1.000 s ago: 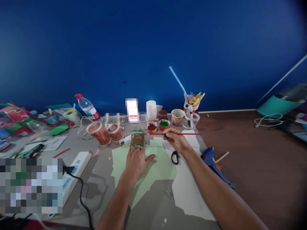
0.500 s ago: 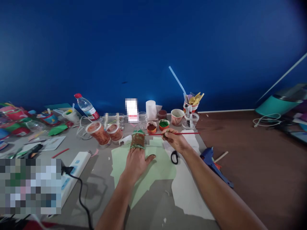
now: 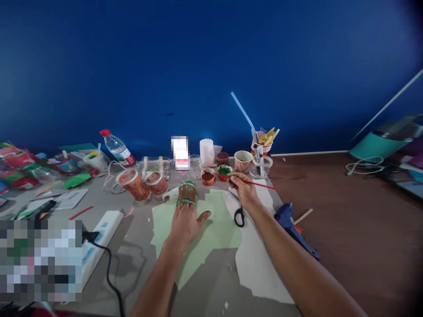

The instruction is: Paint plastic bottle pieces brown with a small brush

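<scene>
My left hand [image 3: 185, 222] reaches over green paper, its fingers inside a small cup-like piece [image 3: 187, 193] painted brown with green ends. The thumb is stretched out to the side. My right hand [image 3: 243, 188] pinches a thin red paintbrush [image 3: 266, 185], its handle pointing right. The brush's tip end is at the small cup of brown paint [image 3: 208, 177]. Beside that stands a cup of green paint [image 3: 225, 171], close to my right fingertips. Black-handled scissors [image 3: 239, 217] lie below my right hand, their blades partly hidden.
Two brown-smeared plastic cups [image 3: 134, 185] stand at left, near a water bottle [image 3: 118, 149]. Behind are a white roll [image 3: 206, 152], a paper cup [image 3: 243, 161] and a tub of plastic cutlery [image 3: 262, 147]. A blue glue gun [image 3: 295, 231] lies right; a power strip [image 3: 101, 237] lies left.
The brush has moved off the painted piece on my left hand, over to the brown paint cup. My right hand has shifted slightly right, and the brush handle now tilts downward to the right.
</scene>
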